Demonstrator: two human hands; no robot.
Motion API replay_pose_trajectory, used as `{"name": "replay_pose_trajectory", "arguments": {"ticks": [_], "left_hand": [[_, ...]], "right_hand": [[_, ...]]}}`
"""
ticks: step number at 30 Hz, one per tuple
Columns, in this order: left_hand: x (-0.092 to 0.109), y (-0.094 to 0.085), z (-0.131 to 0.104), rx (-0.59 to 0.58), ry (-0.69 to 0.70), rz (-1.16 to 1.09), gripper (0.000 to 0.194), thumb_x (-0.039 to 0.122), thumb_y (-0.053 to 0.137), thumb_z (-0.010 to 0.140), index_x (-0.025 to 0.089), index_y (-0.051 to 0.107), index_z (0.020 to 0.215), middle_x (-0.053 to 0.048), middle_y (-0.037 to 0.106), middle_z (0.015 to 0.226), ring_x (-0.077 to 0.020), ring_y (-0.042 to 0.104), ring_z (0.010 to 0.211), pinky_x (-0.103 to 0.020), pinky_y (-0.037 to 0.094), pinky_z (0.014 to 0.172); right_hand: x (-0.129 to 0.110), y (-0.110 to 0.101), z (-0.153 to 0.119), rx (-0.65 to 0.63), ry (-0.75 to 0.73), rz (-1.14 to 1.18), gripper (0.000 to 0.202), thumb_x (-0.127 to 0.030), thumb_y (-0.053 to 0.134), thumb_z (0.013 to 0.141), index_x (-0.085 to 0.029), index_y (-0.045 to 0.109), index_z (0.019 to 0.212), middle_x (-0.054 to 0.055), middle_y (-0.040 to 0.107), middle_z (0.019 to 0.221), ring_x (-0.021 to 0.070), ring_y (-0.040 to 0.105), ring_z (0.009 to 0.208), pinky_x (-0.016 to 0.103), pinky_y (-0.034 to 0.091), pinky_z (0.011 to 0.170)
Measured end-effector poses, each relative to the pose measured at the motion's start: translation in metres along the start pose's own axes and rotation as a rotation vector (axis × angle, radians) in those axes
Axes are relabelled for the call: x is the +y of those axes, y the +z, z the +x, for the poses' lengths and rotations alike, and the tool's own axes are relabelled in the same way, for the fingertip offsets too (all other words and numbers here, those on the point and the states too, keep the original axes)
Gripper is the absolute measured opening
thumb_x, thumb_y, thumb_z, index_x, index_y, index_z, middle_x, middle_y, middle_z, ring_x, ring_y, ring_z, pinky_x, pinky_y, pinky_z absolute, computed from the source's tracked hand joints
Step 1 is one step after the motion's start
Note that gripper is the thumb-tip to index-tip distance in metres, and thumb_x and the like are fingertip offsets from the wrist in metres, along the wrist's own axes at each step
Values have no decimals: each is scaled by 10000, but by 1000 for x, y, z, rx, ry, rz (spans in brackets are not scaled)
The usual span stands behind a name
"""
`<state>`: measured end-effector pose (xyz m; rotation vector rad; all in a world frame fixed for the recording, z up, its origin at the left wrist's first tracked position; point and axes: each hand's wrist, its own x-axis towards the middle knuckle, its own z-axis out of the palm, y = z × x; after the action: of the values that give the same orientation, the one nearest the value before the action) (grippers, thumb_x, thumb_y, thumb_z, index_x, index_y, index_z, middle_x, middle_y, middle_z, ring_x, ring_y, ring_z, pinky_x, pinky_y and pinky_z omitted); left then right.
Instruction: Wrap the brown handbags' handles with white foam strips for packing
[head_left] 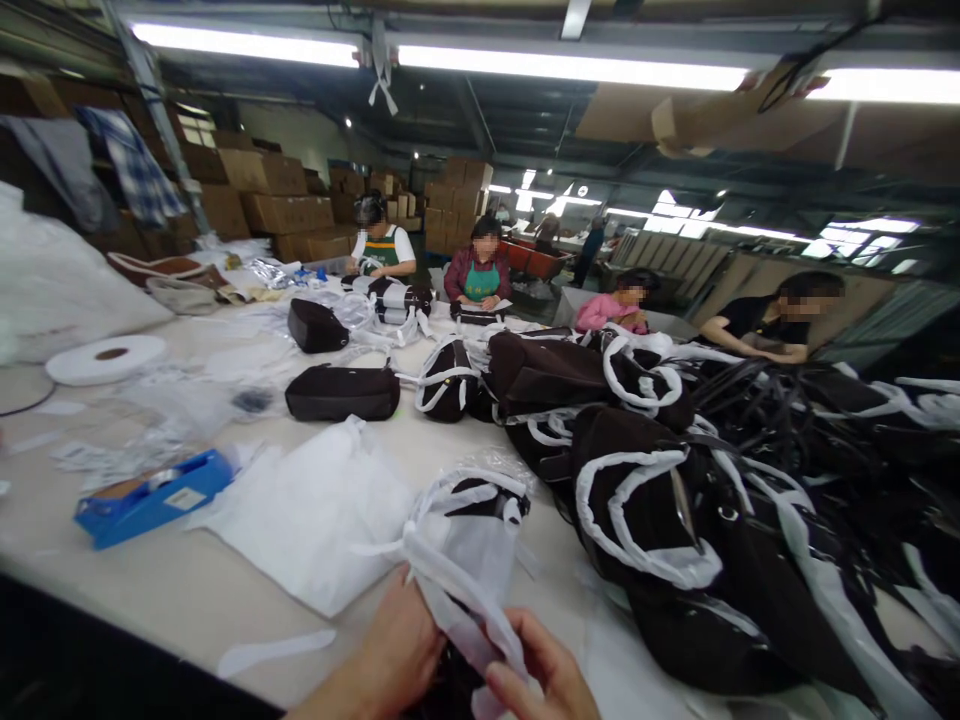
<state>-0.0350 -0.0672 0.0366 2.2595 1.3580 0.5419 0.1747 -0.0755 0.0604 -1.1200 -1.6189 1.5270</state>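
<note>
The dark bag (487,498) is on the near part of the table (277,545), in front of the person. Its long axis runs away from the body, leaning a little to the right. The right hand (546,668) pinches the white-wrapped handle (465,583) narrowly, between thumb and fingers. The left hand (401,640) is at the bag's left side; its fingers are hidden, so I cannot tell its grip.

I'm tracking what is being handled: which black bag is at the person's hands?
The small bag just left of the heap: the right hand pinches its white-covered strap, the left hand is against it. Neither touches the heap.
</note>
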Motion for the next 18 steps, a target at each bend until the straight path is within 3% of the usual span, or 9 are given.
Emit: {"name": "replay_pose_trajectory", "arguments": {"ticks": [4, 7, 10, 12, 15, 18], "left_hand": [[-3, -21, -13, -206, -293, 131, 282, 228, 490, 873, 189, 650, 1102, -141, 693, 1039, -354, 616, 1029, -518, 428, 931], [-13, -28, -26, -254, -376, 31, 328, 277, 459, 892, 191, 640, 1152, -123, 707, 1031, -318, 644, 993, -423, 452, 894], [-18, -28, -38, -198, -372, -108, 300, 335, 474, 892, 218, 682, 1074, -76, 723, 970, -275, 655, 937, -357, 443, 887], [-14, -28, -42, -165, -311, -165, 298, 348, 527, 861, 236, 682, 1089, -63, 715, 1008, -273, 637, 964, -358, 429, 915], [-1, -20, -40, -184, -177, -195, 510, 322, 660, 753, 260, 595, 1255, -65, 634, 1234, -296, 561, 1105, -392, 403, 978], [7, -3, -33, -217, -187, -100, 713, 219, 709, 671, 197, 501, 1352, -123, 545, 1353, -338, 476, 1208, -484, 322, 1075]], "right_hand": [[-7, 0, -5, 61, 70, 199, 427, -563, 678, 773, -204, 686, 1005, 50, 687, 895, 212, 635, 838, 298, 517, 749], [-13, 6, -8, 6, 43, 155, 458, -578, 693, 746, -221, 700, 1032, 76, 685, 1064, 259, 637, 998, 358, 514, 889], [-17, 15, -9, -63, 13, 94, 436, -565, 711, 737, -235, 712, 1022, 80, 672, 1145, 283, 621, 1090, 376, 501, 946], [-18, 21, -6, -13, 68, 160, 435, -537, 698, 771, -242, 688, 1091, 78, 698, 1105, 275, 649, 1056, 368, 528, 894], [-16, 24, 4, 118, 142, 288, 456, -512, 719, 768, -223, 668, 1116, 90, 726, 1070, 282, 678, 1019, 366, 555, 827], [-16, 22, 15, 203, 127, 317, 481, -518, 755, 732, -205, 671, 1088, 92, 741, 1045, 275, 688, 1009, 365, 549, 853]]}}
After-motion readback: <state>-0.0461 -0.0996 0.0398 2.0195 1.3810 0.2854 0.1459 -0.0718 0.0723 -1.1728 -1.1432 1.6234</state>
